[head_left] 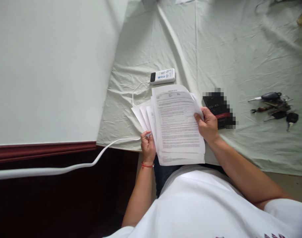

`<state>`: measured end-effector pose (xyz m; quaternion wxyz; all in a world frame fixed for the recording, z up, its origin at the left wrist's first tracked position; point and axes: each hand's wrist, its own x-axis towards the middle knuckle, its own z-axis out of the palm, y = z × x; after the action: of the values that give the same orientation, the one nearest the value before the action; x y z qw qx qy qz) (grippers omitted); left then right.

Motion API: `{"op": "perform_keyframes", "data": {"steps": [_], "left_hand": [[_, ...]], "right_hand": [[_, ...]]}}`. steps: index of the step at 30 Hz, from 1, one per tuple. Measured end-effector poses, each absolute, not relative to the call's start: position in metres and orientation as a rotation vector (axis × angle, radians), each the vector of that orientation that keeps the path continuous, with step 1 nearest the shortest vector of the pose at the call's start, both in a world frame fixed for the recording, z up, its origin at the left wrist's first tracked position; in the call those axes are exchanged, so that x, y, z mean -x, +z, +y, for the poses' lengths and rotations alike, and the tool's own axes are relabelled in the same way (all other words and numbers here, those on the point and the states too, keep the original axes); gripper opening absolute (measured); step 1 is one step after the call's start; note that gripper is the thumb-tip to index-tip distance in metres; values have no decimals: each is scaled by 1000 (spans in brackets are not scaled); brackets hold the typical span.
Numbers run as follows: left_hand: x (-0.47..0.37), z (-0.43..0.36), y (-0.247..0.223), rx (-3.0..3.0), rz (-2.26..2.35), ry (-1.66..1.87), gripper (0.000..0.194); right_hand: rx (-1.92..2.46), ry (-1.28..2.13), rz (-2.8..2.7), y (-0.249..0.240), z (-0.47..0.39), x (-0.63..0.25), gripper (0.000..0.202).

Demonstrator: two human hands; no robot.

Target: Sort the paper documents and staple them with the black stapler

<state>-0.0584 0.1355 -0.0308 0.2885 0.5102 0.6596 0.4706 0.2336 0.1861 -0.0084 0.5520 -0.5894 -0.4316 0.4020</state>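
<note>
Several printed sheets of paper [179, 129] are held up between my two hands, over the near edge of the table. My left hand [148, 147], with a red bracelet at its wrist, pinches the lower left side of the fanned sheets [142, 115] behind the front page. On the right edge, my right hand [208, 125] grips the front page, thumb on top and fingers behind. Dense lines of small print cover the front page; the words are too small to read. The pages behind it are mostly hidden.
A white power bank [163, 76] with a cable lies beyond the papers. Right of my right hand is a dark, partly blurred phone [217, 110]. A bunch of keys [277, 105] rests farther right on the pale green tablecloth [240, 59]. A white cable [66, 170] crosses at left.
</note>
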Motion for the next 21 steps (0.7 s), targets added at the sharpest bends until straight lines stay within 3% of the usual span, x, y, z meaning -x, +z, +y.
{"op": "perform_keyframes", "data": {"steps": [13,21], "left_hand": [[59,136,-30,-1272,1631,1267,32],[58,134,-26,-1284,1614,1251,43]], "right_hand": [[1403,910,-1017,-9,187,-234,14],[1404,965,-1032,-8,187,-233,14]]}}
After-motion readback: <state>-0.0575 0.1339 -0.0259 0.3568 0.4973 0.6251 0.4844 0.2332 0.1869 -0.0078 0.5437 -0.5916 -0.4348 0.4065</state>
